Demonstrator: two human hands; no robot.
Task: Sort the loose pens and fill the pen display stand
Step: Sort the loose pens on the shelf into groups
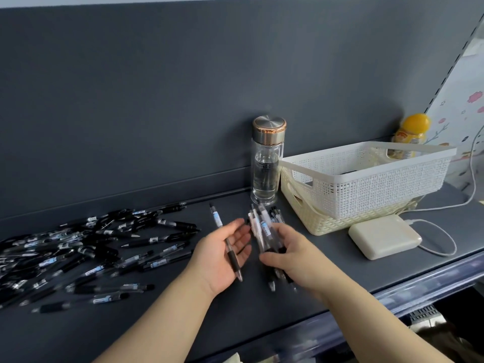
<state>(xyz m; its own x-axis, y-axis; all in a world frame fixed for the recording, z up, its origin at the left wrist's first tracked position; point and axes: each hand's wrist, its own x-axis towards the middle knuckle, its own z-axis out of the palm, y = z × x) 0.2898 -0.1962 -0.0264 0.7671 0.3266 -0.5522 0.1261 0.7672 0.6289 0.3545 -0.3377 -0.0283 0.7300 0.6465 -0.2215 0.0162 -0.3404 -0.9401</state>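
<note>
The left hand (222, 255), palm up with fingers wide, carries one pen (219, 223), tip toward the person. Just right of it, the right hand (290, 247) has its fingers curled round a bundle of pens (262, 226), which lies roughly parallel. The loose pens (78, 247) lie to the left on the shelf (327, 279).

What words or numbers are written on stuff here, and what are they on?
Nothing here reads clearly.
Stickers on the loose pens: too small, blurred.
Sticker on the pen lying on the left hand: blurred.
Stickers on the pen bundle in the right hand: blurred.
Dark mark on the glass bottle: unreadable.
Label on the yellow-lidded jar: blurred.
</note>
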